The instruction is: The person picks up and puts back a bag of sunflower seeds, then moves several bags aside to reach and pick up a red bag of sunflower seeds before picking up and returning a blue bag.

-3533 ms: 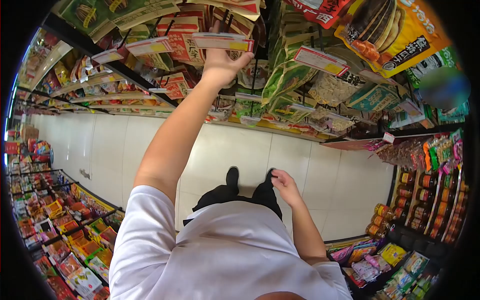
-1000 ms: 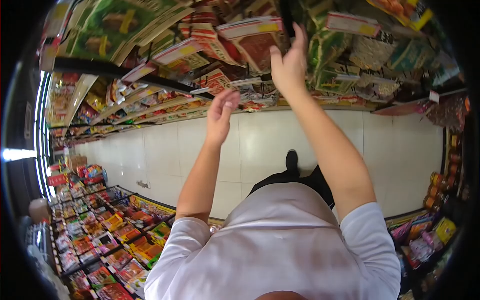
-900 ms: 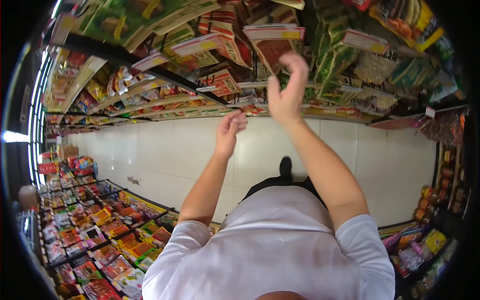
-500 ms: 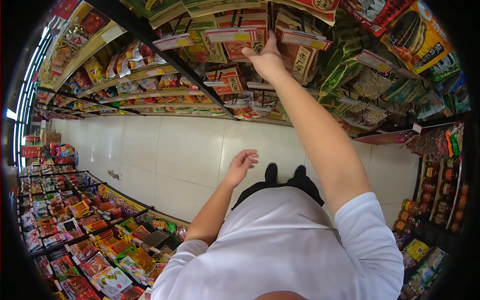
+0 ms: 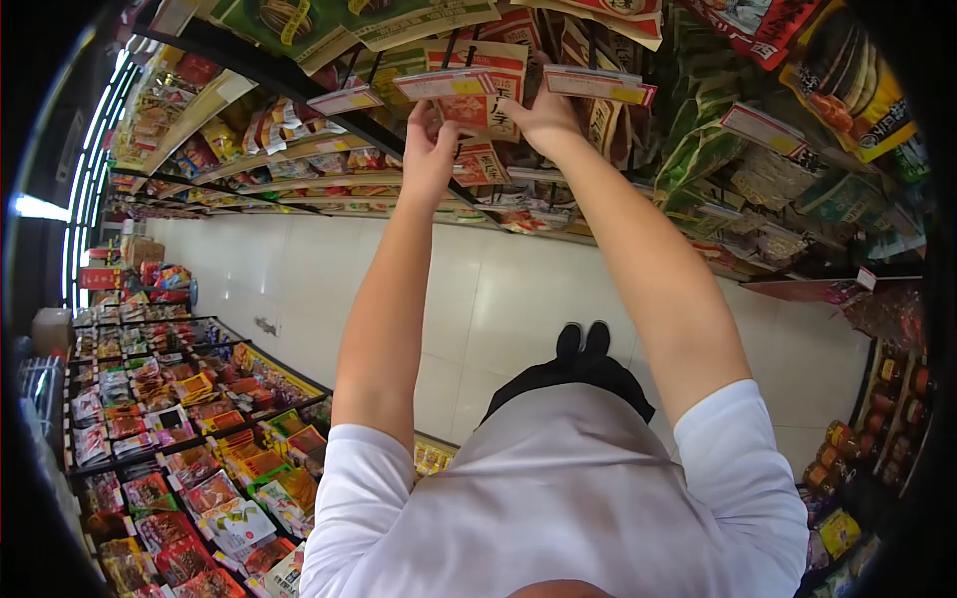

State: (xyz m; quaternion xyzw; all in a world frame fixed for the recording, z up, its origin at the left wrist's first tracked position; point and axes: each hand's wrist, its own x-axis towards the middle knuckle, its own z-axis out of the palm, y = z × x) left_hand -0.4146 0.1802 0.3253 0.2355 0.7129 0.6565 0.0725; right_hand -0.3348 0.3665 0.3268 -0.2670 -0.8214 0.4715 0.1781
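A red and cream snack packet (image 5: 480,108) hangs on the shelf rack, behind a white and red price tag (image 5: 446,84). At its left edge is my left hand (image 5: 431,149), thumb and fingers apart, nothing visibly held between them. My right hand (image 5: 543,118) is at the packet's right side, its thumb against the packet; its other fingers reach behind a second price tag (image 5: 598,86) and are partly hidden. A smaller red packet (image 5: 480,164) hangs just below.
Green packets (image 5: 693,149) and a yellow seed bag (image 5: 847,85) hang to the right. Dark shelf bars (image 5: 254,70) run along the upper left. Low display racks of packets (image 5: 189,439) stand at lower left. Jars (image 5: 882,399) line the right side. Tiled floor (image 5: 498,289) lies between.
My left hand has risen from above the floor to the hanging packet's left edge. My right hand stays at the rack. The view has shifted slightly.
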